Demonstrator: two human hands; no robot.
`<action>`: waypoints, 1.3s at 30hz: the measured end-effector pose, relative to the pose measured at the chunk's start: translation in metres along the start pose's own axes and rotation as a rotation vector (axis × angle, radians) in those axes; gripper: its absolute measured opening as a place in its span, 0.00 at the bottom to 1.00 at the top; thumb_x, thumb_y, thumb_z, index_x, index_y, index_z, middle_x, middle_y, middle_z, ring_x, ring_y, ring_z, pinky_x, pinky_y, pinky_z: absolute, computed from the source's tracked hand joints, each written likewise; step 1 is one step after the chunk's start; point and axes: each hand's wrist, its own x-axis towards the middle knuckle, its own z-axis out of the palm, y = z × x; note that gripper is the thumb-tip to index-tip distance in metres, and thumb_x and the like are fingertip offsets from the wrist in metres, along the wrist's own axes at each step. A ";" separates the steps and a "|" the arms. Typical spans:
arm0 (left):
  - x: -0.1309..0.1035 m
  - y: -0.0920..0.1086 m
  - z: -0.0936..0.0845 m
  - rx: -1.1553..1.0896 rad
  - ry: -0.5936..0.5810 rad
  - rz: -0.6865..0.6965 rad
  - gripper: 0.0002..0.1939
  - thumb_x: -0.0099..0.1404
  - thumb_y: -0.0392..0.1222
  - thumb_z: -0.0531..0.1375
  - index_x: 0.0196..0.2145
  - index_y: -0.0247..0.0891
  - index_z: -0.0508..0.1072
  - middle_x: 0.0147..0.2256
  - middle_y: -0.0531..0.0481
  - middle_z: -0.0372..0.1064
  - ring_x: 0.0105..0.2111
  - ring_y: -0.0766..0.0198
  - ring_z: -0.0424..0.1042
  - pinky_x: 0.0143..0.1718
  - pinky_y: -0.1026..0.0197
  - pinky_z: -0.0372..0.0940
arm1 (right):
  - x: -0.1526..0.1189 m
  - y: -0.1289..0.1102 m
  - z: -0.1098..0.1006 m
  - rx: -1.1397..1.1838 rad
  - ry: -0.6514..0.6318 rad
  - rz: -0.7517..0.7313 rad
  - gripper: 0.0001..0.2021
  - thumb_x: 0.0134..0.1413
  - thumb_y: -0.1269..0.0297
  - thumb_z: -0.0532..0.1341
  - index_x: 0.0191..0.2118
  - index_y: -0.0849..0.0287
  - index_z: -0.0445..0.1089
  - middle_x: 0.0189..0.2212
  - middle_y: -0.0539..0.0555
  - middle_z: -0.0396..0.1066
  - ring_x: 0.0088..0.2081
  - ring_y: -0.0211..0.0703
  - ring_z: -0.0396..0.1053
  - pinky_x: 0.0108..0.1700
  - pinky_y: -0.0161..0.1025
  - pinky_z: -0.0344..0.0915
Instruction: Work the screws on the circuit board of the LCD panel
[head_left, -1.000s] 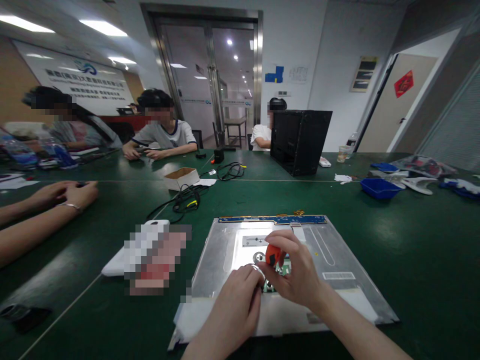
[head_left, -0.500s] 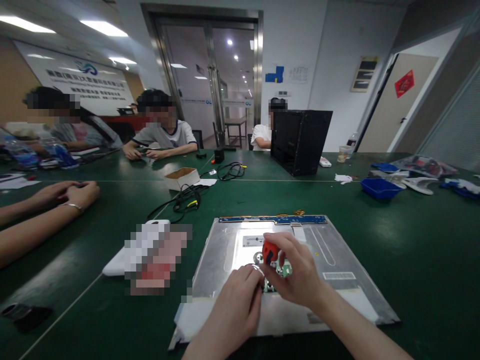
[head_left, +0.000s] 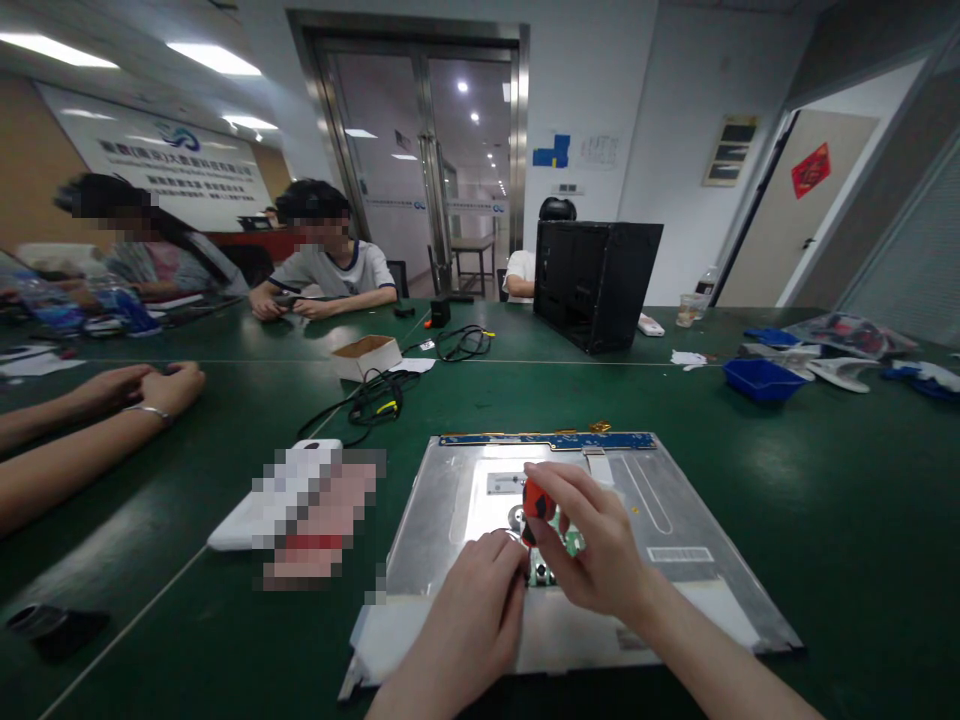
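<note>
Green table (head_left: 855,520); on it, silvery panel (head_left: 427,525) with small board (head_left: 576,543). At board, pinched between thumb and fingers of right hand (head_left: 596,540): red handle (head_left: 538,498), roughly upright. Just left of its lower end: left hand (head_left: 480,580), fingers bunched; cannot tell whether pinching anything.

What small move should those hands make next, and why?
Perhaps a small twist of the red-and-black handle: the right hand pinches it above the green circuit board, and the left hand is close beside its lower end. Its tip is hidden.
</note>
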 end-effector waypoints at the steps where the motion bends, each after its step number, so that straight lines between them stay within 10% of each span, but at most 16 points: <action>1: 0.000 0.000 0.000 0.002 0.003 0.002 0.09 0.66 0.32 0.50 0.37 0.39 0.69 0.38 0.43 0.71 0.39 0.53 0.70 0.41 0.54 0.66 | 0.001 0.000 0.000 0.005 -0.008 -0.009 0.25 0.62 0.74 0.54 0.64 0.57 0.57 0.46 0.60 0.72 0.39 0.44 0.74 0.30 0.37 0.75; 39: -0.003 -0.002 0.002 0.002 -0.048 -0.033 0.10 0.65 0.30 0.50 0.38 0.38 0.68 0.39 0.43 0.69 0.39 0.53 0.68 0.41 0.53 0.64 | -0.004 0.002 0.003 0.001 0.060 0.023 0.20 0.61 0.72 0.57 0.58 0.58 0.57 0.40 0.57 0.73 0.28 0.38 0.70 0.24 0.34 0.68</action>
